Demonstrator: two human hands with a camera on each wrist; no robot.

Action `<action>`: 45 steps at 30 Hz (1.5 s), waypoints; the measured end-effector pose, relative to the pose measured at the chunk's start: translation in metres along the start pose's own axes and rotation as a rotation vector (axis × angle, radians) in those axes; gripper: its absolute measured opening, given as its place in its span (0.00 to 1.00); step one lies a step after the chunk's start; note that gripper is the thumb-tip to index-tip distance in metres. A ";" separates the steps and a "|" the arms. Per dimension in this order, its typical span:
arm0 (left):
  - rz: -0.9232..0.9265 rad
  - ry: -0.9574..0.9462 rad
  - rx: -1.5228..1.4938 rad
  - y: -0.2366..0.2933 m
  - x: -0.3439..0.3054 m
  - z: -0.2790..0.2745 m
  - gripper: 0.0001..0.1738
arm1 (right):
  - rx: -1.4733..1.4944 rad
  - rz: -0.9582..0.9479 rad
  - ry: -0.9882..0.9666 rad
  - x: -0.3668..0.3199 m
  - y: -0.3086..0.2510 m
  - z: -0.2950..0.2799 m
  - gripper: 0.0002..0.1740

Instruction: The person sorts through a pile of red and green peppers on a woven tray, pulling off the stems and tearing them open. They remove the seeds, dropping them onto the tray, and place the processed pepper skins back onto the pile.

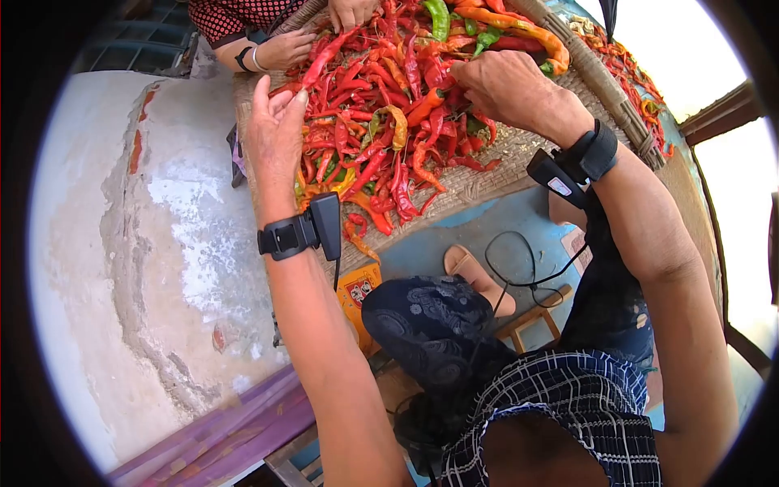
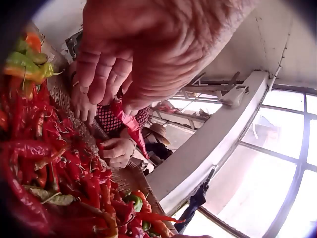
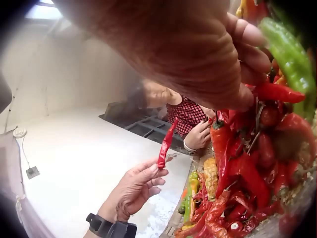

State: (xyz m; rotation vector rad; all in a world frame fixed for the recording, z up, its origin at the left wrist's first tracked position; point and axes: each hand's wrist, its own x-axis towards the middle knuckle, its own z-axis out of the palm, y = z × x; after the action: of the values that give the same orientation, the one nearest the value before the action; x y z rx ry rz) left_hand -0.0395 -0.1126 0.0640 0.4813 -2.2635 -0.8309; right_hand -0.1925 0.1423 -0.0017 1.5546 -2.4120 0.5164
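My left hand [image 1: 274,134] pinches a red chili pepper [image 3: 166,145] between thumb and fingers, raised at the left edge of the heap. The pepper is wrinkled, with its tip pointing up and away. Across the heap, my right hand [image 1: 523,89] reaches in from the right with curled fingers. In the right wrist view its thumb and fingers close around the end of another smooth red chili pepper [image 3: 281,93]. Beneath both hands spreads a pile of red chili peppers [image 1: 369,122], mixed with a few orange, yellow and green ones.
The peppers lie on a woven surface [image 1: 519,166] with a thick edge. Another person's hands [image 1: 284,52] work at the far left. Long green [image 1: 438,18] and orange peppers [image 1: 519,28] lie at the back. More red peppers [image 1: 625,81] lie beyond the right edge. A pale wall [image 1: 191,219] stands left.
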 end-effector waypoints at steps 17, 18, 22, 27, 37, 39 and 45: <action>-0.062 -0.433 0.430 0.012 -0.097 0.000 0.07 | 0.291 -0.379 0.247 -0.002 -0.061 0.010 0.09; -0.062 -0.433 0.429 0.023 -0.095 -0.001 0.07 | 0.301 -0.361 0.228 -0.002 -0.068 0.011 0.09; -0.039 -0.466 0.327 0.058 -0.087 0.002 0.07 | 0.403 -0.315 0.207 0.007 -0.080 0.010 0.08; 0.249 -0.178 0.470 0.050 -0.094 -0.011 0.12 | 0.287 -0.162 -0.038 0.016 -0.075 0.004 0.11; 0.042 -0.667 0.538 0.009 -0.174 -0.052 0.21 | 0.577 -0.001 0.416 0.085 -0.051 0.028 0.24; 0.076 -0.643 0.521 0.003 -0.175 -0.052 0.20 | 0.510 -0.013 0.572 0.086 -0.055 0.035 0.32; -0.164 -0.570 0.316 0.003 -0.172 -0.058 0.07 | 0.628 -0.255 0.263 0.051 -0.089 0.032 0.14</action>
State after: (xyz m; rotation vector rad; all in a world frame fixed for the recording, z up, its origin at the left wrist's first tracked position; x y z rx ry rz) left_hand 0.1222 -0.0437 0.0191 0.6417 -2.9393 -0.7599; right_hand -0.1322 0.0530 0.0038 1.8342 -1.9055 1.4176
